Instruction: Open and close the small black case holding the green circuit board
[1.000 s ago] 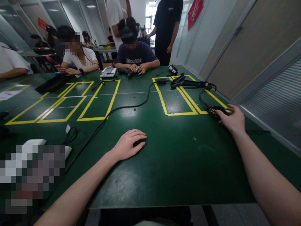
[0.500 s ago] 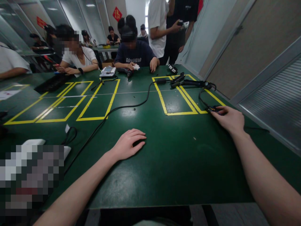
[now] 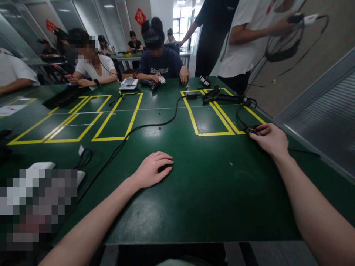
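My left hand (image 3: 154, 170) rests palm down on the green table (image 3: 205, 199), fingers stretched out and thumb apart, with nothing in it. Near the table's right edge, my right hand (image 3: 273, 139) has its thumb and fingers closed on a small dark piece with coloured wires (image 3: 252, 129), mostly hidden by the fingers. A thin black cable (image 3: 237, 115) runs from about that piece up to a long black rod-shaped device (image 3: 229, 98). This device lies across the yellow tape outlines (image 3: 215, 133) beyond my hands.
A long black cable (image 3: 144, 126) crosses the table from lower left to a black cable block (image 3: 191, 95). A white device (image 3: 129, 84), a drill (image 3: 153, 85) and a black tray (image 3: 63, 96) lie farther back. People sit opposite; two stand at the back right.
The standing people have shifted to the right; one now carries a device with dangling cables beside the wall. My hands have stayed in nearly the same places.
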Action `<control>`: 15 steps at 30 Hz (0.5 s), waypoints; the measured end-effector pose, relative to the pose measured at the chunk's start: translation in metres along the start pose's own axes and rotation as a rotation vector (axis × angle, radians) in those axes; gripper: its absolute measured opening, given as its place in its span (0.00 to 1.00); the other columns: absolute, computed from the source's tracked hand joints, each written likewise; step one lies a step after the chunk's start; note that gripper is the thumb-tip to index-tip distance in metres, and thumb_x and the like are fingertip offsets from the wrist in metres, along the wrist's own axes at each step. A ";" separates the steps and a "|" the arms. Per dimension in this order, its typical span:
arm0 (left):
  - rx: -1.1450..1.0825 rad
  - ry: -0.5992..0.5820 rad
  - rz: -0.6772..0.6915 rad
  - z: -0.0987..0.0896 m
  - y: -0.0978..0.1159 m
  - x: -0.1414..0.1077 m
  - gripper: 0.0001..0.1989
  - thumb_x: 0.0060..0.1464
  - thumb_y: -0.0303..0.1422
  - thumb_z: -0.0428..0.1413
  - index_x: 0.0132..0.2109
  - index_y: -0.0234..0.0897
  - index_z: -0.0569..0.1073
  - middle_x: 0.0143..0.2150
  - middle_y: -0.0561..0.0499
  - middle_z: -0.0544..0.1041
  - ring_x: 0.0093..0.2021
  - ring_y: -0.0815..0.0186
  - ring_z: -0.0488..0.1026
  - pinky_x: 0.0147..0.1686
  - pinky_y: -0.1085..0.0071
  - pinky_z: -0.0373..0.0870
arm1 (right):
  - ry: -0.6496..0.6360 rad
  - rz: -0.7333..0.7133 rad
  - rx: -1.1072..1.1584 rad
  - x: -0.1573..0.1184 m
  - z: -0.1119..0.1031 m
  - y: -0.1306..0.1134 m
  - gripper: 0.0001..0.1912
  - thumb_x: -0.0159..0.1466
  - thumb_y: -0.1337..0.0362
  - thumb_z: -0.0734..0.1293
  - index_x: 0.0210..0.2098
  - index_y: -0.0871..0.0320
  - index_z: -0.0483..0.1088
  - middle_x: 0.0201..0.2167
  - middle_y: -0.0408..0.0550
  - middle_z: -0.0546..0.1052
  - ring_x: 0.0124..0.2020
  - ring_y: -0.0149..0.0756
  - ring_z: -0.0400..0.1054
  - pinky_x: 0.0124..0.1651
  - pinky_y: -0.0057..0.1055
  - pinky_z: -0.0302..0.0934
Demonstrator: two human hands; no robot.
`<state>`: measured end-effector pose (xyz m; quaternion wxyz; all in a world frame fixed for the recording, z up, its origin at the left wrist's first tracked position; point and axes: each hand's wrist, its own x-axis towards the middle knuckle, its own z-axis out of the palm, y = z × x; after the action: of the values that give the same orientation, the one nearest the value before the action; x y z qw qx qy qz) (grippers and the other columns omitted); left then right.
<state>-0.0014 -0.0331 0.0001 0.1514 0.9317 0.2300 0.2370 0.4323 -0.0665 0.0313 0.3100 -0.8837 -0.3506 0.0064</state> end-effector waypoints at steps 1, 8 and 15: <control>0.000 -0.002 -0.004 0.000 0.000 0.000 0.10 0.67 0.34 0.55 0.49 0.39 0.80 0.52 0.45 0.81 0.54 0.58 0.77 0.55 0.55 0.74 | -0.002 0.004 0.019 0.000 0.000 -0.001 0.12 0.49 0.60 0.71 0.33 0.54 0.70 0.31 0.44 0.76 0.33 0.40 0.69 0.32 0.32 0.52; -0.003 -0.009 -0.019 0.002 -0.001 -0.001 0.09 0.66 0.34 0.56 0.49 0.39 0.80 0.53 0.46 0.81 0.55 0.57 0.77 0.56 0.55 0.74 | 0.009 0.000 0.125 0.004 0.003 0.005 0.16 0.44 0.60 0.73 0.30 0.53 0.64 0.25 0.40 0.73 0.29 0.39 0.68 0.31 0.32 0.53; -0.014 -0.011 -0.027 0.001 -0.001 -0.001 0.10 0.66 0.34 0.56 0.49 0.40 0.80 0.53 0.46 0.81 0.55 0.57 0.77 0.56 0.55 0.74 | 0.047 -0.066 0.246 0.015 0.012 0.020 0.21 0.41 0.62 0.75 0.30 0.53 0.62 0.23 0.36 0.66 0.27 0.36 0.65 0.32 0.32 0.56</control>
<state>-0.0018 -0.0332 -0.0015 0.1623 0.9287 0.2400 0.2314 0.4531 -0.0619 0.0135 0.4240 -0.8271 -0.3686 0.0186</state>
